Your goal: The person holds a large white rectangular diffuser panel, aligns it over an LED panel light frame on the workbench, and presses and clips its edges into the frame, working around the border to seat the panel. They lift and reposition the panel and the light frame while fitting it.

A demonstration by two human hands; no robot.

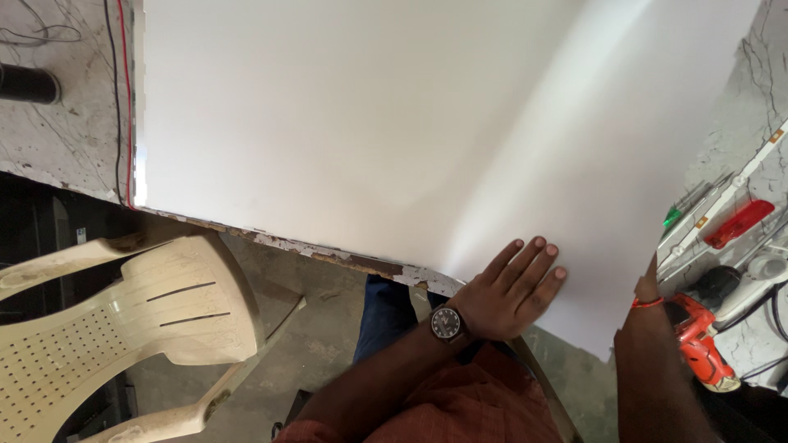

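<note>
Sheet (369,123), large, white and blank, covers most of the tabletop (57,148) and runs past its near edge on the right, where it bows upward slightly. Left hand (513,287) lies flat on the sheet's near part, palm down, fingers straight and close together, gripping nothing; by the look of it, it presses the sheet down so it stays put. A watch (446,323) sits on that wrist. Right hand (647,283) is at the sheet's right edge, mostly hidden behind it, so I cannot tell whether it pinches the edge or merely steadies it; a red band (647,303) circles the wrist. Just right of that hand lie an orange drill (702,340), a red tool (739,223) and white cables (759,275). Far left of the left hand, a red and a black wire (123,98) run along the sheet's edge. The tabletop is worn pale marble, its front edge chipped. Below and left of the left hand stands a cream plastic chair (123,320) on a grey concrete floor (328,328).
</note>
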